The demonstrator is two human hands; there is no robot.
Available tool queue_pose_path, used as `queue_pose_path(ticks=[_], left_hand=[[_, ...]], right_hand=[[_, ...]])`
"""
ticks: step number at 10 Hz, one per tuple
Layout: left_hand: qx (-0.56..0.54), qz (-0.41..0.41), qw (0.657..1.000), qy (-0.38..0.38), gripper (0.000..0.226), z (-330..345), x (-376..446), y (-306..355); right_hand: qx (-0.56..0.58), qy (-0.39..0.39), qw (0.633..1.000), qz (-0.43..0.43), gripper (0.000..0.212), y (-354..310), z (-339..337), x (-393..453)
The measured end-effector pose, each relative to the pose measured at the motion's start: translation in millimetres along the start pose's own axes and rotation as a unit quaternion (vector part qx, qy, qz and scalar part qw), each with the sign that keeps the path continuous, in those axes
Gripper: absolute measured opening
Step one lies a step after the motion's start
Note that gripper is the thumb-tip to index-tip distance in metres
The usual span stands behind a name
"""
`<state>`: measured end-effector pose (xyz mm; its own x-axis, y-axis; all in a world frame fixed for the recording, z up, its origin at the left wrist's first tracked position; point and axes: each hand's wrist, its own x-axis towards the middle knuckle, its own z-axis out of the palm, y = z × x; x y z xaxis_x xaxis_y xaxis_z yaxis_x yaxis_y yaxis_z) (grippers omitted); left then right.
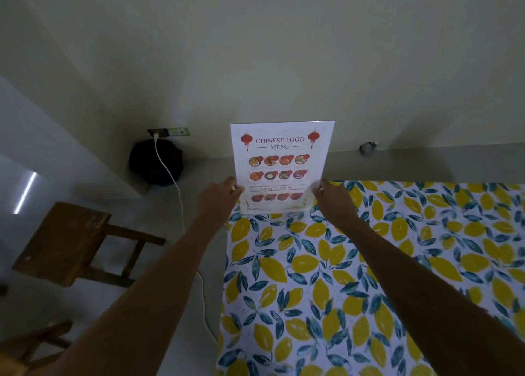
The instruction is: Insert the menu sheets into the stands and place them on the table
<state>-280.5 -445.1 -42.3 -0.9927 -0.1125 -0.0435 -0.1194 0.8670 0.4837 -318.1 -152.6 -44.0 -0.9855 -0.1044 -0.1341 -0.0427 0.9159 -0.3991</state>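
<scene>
Across the lower right of the frame there's the table (369,262), covered in a smooth cloth printed with yellow lemons and teal leaves on white, flat and pretty glossy looking. Above it, a plain pale wall fills the whole top half, matte and kinda dim. Over at the left middle sits a wooden chair (65,242), brown, squared-off seat with straight rungs. Just above that, by the wall, is a round dark lump, maybe a bag (155,162), can't really tell. A thin white cable (173,182) runs from a wall socket (168,132) down past it and curls along the grey floor.

At the far left corner of the table stands the menu stand (277,209), clear plastic, upright, with its base on the cloth. Inside it is the menu sheet (281,159), a white rectangle reading "CHINESE FOOD MENU" with red lanterns and rows of little round dish photos. The stand's clear edges are hard to make out against the sheet.

The left hand (220,198) pinches the stand's left edge low down, thumb in front. The right hand (335,199) grips the right edge the same way, at about the same height.

Small greyish thing (368,147) on the floor by the wall at the right, too blurry to call.
</scene>
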Motion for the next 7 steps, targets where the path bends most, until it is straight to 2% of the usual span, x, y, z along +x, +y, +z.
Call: queue_pose_path(ticks=[3, 6, 7], left_hand=[[-0.032, -0.034, 0.999, 0.013, 0.037, -3.5, -10.2, 14.8], [-0.024, -0.028, 0.999, 0.012, 0.036, -11.8, -18.1, 21.2], [0.027, -0.025, 0.999, 0.001, 0.048, -7.2, -20.2, 13.3]], right_hand=[[0.034, -0.033, 0.998, 0.047, 0.039, -8.3, -4.3, -6.0], [0.018, -0.013, 0.999, 0.028, 0.038, 0.4, -13.0, -16.7], [0.023, 0.002, 0.999, 0.034, 0.04, 7.8, -18.1, -23.1]])
